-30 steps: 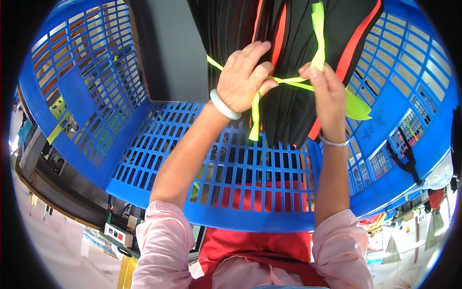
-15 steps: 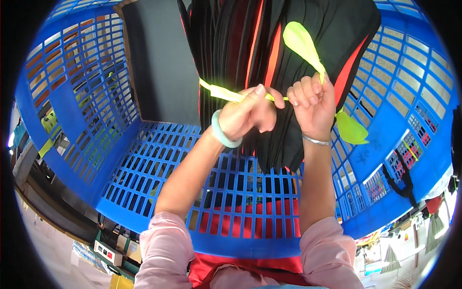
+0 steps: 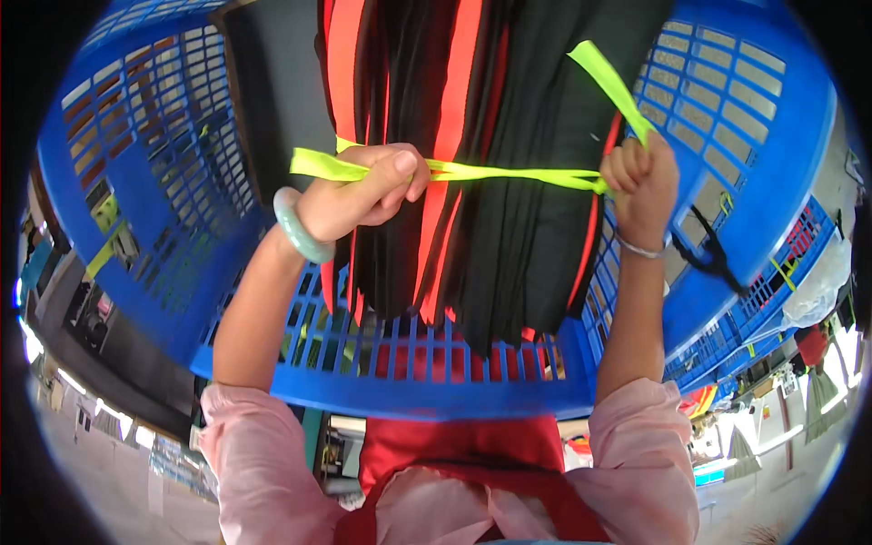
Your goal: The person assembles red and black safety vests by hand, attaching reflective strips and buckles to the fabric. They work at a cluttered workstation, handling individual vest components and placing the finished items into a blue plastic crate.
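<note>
A neon-yellow fabric strip [image 3: 509,173] runs taut across a bundle of black fabric pieces [image 3: 536,254] with orange-red bands. My left hand [image 3: 368,186] is closed in a fist around one side of the strip, and a loose end sticks out to its left. At the other side, my right hand [image 3: 643,186] grips the strip, with its tail rising above the fingers. Between the fists the strip looks doubled or twisted; whether it holds a knot I cannot tell. Both fists are just over the bundle, which lies in a blue plastic basket [image 3: 436,395].
A dark grey panel or stacked sheet [image 3: 272,100] lines the basket's left part. Slatted blue walls rise on both sides. Black straps [image 3: 713,259] hang by the right wall, with more blue baskets and a white plastic bag [image 3: 817,286] beyond.
My hands have moved apart, the left one leftward and the right one slightly rightward, stretching the strip between them. The bundle has shifted and shows more orange-red bands.
</note>
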Available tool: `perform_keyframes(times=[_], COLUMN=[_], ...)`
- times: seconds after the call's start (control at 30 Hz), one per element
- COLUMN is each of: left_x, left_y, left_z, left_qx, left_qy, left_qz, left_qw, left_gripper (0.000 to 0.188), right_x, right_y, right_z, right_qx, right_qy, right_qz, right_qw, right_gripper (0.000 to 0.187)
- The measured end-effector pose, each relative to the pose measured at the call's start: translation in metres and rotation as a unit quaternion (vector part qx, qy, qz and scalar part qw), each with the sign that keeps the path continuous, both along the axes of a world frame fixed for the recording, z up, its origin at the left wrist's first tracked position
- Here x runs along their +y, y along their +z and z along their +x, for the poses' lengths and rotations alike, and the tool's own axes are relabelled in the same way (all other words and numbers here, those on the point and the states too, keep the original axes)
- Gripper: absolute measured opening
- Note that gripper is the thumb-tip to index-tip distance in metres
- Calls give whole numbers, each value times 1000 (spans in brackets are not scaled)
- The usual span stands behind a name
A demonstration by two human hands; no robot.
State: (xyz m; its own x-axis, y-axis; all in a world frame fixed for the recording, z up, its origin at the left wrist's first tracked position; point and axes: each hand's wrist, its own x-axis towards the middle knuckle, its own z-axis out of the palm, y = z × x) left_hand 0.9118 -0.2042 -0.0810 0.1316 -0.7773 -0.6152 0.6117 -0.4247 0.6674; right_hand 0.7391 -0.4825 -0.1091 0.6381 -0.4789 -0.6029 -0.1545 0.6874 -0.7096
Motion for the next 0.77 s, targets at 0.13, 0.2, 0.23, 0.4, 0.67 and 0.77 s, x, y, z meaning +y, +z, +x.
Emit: perform_keyframes(times=[0.13,0.2,0.23,0.4,0.67,0.77], left_x=[13,47,44,18,25,16], left_y=[-95,-109,-104,-22,-107,-87], left_z=[-18,-28,-32,-34,-22,-7], left_qx=[-11,43,11,-169,-25,-4], left_qy=[-19,33,66,-56,41,128], left_qz=[176,122,127,16,150,115], left_qw=[984,991,990,984,988,985], left_gripper=[47,50,51,51,52,54], right_x=[42,48,52,43,25,42], right_y=[-89,-102,-96,-75,-96,-84], right_z=[-6,-19,-12,-22,-24,-20], right_qx=[180,130,136,91,109,158], right_qy=[-25,-16,-23,33,142,363], right_qz=[-37,-12,-13,-31,-141,-429], right_qw=[983,991,990,995,974,812], right_gripper=[34,39,39,41,33,17])
